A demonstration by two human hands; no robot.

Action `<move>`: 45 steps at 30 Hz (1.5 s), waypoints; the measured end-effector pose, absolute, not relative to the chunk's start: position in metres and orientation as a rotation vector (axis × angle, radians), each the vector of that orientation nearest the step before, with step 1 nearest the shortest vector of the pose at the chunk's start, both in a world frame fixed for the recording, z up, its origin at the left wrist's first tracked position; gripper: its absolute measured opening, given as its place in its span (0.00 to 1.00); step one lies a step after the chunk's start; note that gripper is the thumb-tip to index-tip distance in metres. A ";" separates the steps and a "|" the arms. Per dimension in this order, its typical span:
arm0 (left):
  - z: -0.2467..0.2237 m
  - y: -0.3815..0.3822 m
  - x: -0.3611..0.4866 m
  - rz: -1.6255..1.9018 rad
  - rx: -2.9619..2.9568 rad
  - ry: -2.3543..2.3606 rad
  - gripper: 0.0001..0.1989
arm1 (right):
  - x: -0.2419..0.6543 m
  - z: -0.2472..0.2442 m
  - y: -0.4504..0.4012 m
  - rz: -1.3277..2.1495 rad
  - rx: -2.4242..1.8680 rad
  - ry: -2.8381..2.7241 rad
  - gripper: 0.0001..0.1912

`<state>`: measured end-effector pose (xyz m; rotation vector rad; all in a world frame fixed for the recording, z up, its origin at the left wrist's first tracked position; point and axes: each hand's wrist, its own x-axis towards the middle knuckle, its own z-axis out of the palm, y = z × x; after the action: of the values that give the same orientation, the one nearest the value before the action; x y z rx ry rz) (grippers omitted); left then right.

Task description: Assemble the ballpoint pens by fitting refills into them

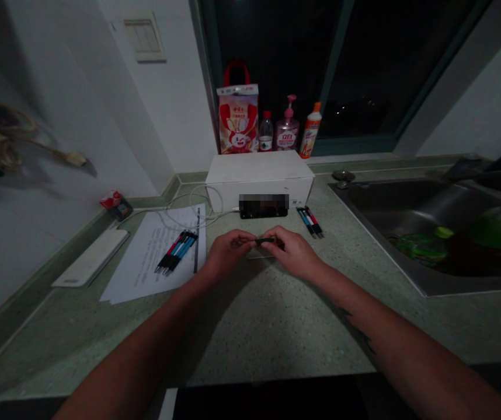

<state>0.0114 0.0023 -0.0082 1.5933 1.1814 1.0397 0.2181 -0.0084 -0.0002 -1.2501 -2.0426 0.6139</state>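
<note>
Hands point(293, 249) in fingertip pinch on dark object point(265, 240)

Bench point(242, 332): stone-like, speckled, smooth with a faint sheen
Sink point(388, 201): metal, smooth, dully shiny
Box point(259, 168): card-like, smooth, matt
Phone point(263, 211): glass-like front, dark and glossy
Papers point(132, 251): thin printed paper, matt
Pens on the papers point(177, 252): plastic-looking barrels, shiny tips
Pens near the box point(310, 222): plastic-looking, smooth
Pump bottle point(287, 131): see-through plastic, glossy
Cable point(180, 225): plastic-looking, smooth
Wall point(180, 93): painted-looking, matt
Dark slim piece point(265, 240): too small to tell
</note>
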 end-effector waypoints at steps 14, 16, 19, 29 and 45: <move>-0.007 0.002 0.010 1.037 1.621 1.224 0.09 | 0.219 -0.001 -0.007 0.606 -1.274 -2.045 0.09; -0.007 0.003 0.010 1.030 1.627 1.235 0.08 | 0.219 0.001 -0.007 0.608 -1.277 -2.021 0.11; -0.008 0.003 0.010 1.026 1.624 1.231 0.08 | 0.219 0.002 -0.008 0.597 -1.252 -2.066 0.08; -0.006 0.002 0.010 1.032 1.614 1.232 0.08 | 0.219 -0.001 -0.007 0.554 -1.257 -2.086 0.10; -0.007 0.004 0.008 1.020 1.668 1.237 0.06 | 0.220 0.001 -0.006 0.551 -1.283 -2.176 0.16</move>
<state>0.0085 0.0036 -0.0072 1.6675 1.2366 1.0204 0.2199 -0.0064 0.0013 -1.2827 -2.1757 0.5506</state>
